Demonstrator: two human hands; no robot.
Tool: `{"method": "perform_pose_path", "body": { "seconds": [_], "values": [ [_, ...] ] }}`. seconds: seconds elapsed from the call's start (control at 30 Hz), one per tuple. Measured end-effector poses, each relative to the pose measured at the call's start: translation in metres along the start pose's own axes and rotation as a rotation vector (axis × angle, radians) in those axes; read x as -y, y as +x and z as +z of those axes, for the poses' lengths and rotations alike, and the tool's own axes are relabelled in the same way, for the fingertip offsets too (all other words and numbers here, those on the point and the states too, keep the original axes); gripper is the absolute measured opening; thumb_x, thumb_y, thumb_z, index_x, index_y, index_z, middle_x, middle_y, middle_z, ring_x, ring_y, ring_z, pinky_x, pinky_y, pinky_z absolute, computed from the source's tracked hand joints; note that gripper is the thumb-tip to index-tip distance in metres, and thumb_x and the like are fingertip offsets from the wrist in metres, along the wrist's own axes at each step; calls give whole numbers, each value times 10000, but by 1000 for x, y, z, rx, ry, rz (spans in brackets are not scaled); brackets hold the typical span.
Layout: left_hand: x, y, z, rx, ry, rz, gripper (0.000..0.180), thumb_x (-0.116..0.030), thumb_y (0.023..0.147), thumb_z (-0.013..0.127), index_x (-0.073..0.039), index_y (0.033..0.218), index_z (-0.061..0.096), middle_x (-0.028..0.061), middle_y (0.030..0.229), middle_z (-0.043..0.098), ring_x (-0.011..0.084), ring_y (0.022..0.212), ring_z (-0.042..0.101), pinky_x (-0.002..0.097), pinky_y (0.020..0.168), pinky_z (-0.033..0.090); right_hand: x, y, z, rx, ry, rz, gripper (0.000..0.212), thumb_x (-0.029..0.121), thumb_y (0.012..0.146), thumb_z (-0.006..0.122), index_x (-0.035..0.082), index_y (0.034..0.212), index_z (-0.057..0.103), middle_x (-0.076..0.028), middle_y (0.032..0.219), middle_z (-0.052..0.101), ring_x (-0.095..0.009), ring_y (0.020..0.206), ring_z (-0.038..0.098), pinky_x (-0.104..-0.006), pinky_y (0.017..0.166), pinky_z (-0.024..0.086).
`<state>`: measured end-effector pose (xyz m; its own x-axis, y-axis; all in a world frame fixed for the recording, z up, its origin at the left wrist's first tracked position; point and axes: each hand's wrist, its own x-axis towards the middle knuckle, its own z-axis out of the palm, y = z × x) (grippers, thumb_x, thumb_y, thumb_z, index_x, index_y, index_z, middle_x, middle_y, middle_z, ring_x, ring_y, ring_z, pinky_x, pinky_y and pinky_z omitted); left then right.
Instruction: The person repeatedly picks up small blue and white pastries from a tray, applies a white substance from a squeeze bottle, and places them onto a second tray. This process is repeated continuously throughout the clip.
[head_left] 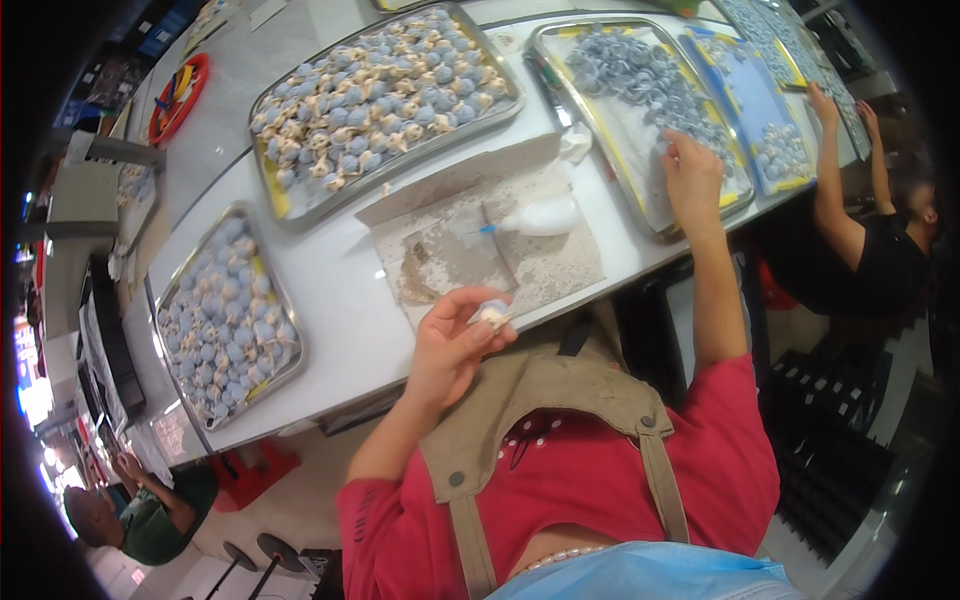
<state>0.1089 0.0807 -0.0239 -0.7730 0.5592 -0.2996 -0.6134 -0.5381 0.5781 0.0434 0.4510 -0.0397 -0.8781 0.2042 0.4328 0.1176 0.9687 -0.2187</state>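
In front of my chest, my left hand (455, 340) pinches a small cream and pale-blue piece (493, 314) between thumb and fingers. My right hand (692, 172) reaches over a metal tray (630, 190) lined with white paper and yellow edging. Its fingers are drawn together beside the heap of blue-grey curved pieces (640, 75); whatever they grip is too small to make out. Between my hands lies a glue-stained cardboard sheet (450, 265) with raised sides. On it a white squeeze bottle (545, 216) with a blue tip rests on its side.
A large tray (385, 100) of blue-and-cream pieces stands beyond the cardboard, a smaller one (230, 320) at left. A blue tray (760, 110) lies right. A red basket (180, 98) sits far left. One person (850, 230) works at right, another (150, 510) at lower left.
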Motion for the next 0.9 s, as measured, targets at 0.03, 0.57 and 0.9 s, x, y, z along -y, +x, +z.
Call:
{"method": "perform_pose_path", "body": {
  "seconds": [0.03, 0.57, 0.9],
  "values": [
    [1, 1, 0, -8, 8, 13, 367, -49, 821, 650, -9, 1156, 506, 116, 1138, 555, 191, 906, 609, 251, 772, 518, -3, 0, 4, -35, 109, -24, 254, 8, 753, 632, 79, 997, 620, -62, 840, 625, -252, 796, 589, -363, 711, 446],
    [7, -1, 1, -107, 123, 255, 348, -155, 931, 516, 14, 1228, 451, 129, 1225, 519, 191, 1059, 549, 333, 921, 459, 193, -75, -43, 388, 873, -223, 335, 130, 642, 805, 60, 890, 590, -66, 808, 585, -180, 665, 582, -289, 585, 476],
    [7, -2, -2, -132, 237, 257, 322, -70, 913, 526, 32, 1214, 473, 134, 1140, 572, 178, 1022, 570, 319, 893, 465, 199, -74, -45, 410, 939, -232, 271, 100, 692, 757, 64, 916, 611, -76, 818, 605, -206, 674, 599, -301, 604, 486]
  ]
}}
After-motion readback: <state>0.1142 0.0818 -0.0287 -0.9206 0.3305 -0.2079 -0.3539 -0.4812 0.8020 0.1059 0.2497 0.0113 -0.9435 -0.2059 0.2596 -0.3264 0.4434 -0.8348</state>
